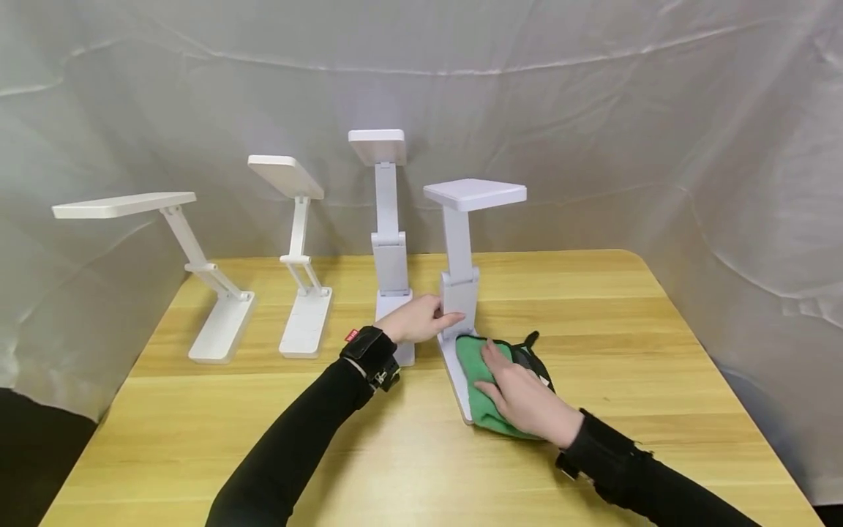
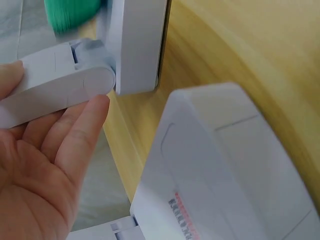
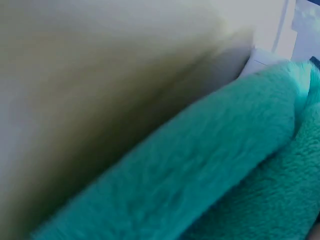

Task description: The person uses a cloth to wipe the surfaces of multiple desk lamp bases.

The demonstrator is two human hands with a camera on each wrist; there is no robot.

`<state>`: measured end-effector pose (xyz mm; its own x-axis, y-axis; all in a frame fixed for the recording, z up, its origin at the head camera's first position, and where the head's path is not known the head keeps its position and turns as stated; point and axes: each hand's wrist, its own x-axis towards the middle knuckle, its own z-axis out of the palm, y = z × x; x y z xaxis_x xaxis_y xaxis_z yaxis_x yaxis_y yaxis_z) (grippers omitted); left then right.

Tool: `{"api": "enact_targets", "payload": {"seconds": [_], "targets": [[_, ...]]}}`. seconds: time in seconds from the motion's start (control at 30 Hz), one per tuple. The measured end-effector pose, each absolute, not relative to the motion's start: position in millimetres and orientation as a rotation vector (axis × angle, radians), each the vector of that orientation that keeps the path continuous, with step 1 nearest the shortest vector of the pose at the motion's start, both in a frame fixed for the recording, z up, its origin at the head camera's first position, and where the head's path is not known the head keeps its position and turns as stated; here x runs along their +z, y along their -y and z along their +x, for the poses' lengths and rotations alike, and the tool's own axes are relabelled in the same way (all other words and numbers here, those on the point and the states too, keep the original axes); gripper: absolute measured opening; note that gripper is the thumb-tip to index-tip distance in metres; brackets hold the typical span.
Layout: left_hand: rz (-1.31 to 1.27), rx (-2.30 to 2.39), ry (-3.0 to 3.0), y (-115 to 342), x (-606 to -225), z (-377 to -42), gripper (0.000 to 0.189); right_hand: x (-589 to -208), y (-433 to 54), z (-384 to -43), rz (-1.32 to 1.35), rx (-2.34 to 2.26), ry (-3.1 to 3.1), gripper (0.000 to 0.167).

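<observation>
Four white folding desk lamps stand in a row. My left hand point(image 1: 421, 319) grips the lower arm of the rightmost lamp point(image 1: 459, 293), thumb on one side and fingers on the other in the left wrist view. On that lamp's base, my right hand point(image 1: 527, 399) holds a green plush cloth point(image 1: 476, 366) with a dark edge and a small loop. The cloth covers much of the base and hides some fingertips. In the right wrist view, the folded cloth point(image 3: 200, 165) fills the lower right. Just left of my left hand is another lamp point(image 1: 388, 219), its base partly hidden.
Two more lamps, one with a tilted head point(image 1: 286, 176) and one with a level head point(image 1: 125, 205), stand farther left on the wooden table point(image 1: 626, 351). A pale sheet point(image 1: 593, 132) hangs behind the table and along its sides.
</observation>
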<state>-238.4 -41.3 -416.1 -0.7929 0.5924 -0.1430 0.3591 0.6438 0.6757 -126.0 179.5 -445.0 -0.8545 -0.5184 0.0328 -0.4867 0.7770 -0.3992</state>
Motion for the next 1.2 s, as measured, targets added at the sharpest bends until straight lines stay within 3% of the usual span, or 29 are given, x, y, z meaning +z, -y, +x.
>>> {"api": "enact_targets", "payload": {"seconds": [0.2, 0.53, 0.83, 1.0, 1.2], "targets": [[0.765, 0.949, -2.545, 41.2, -419.3, -237.6, 0.042, -447.7, -151.5, -140.0, -0.723, -0.451, -3.029, 0.065], [0.79, 0.937, -2.563, 42.2, -422.9, -238.3, 0.042, -453.2, -173.9, -102.1, -0.99, -0.266, -2.983, 0.06], [0.804, 0.943, -2.545, 41.2, -420.2, -239.1, 0.042, -450.3, -168.0, -134.8, -1.198, -0.395, -2.815, 0.055], [0.801, 0.931, -2.536, 40.4, -420.4, -239.3, 0.042, -453.3, -182.6, -130.9, -1.381, -0.535, -2.716, 0.049], [0.797, 0.915, -2.553, 41.8, -419.1, -239.9, 0.04, -450.9, -198.0, -131.6, -1.472, -0.611, -2.512, 0.054]]}}
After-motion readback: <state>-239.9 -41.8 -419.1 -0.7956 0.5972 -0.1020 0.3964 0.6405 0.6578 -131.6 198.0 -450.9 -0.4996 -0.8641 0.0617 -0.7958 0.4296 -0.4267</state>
